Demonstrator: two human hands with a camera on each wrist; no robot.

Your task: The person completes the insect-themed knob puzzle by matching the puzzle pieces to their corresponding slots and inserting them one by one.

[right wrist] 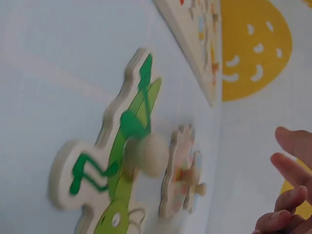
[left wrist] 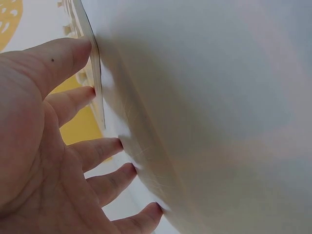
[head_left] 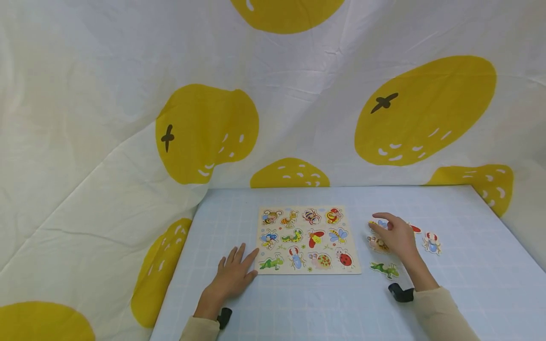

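A wooden insect puzzle board (head_left: 283, 254) lies flat on the table. My left hand (head_left: 233, 275) rests at its left edge, fingers spread; in the left wrist view, thumb and index fingertip are at the board's edge and the other fingertips on the cloth. My right hand (head_left: 396, 237) hangs over the loose pieces on the right, thumb and index finger apart with nothing between them. Under or beside it lie a snail piece (head_left: 377, 244), a blue-winged insect piece (head_left: 381, 223) and a partly hidden red-winged piece (head_left: 414, 228). Nearer is a green grasshopper piece (head_left: 385, 270) with a wooden knob (right wrist: 151, 155).
A blue and red stag beetle piece (head_left: 432, 243) lies to the right of my right hand. Pale blue checked cloth (head_left: 298, 308) covers the table. Behind and to the left hangs a white curtain (head_left: 298, 118) with yellow fruit prints.
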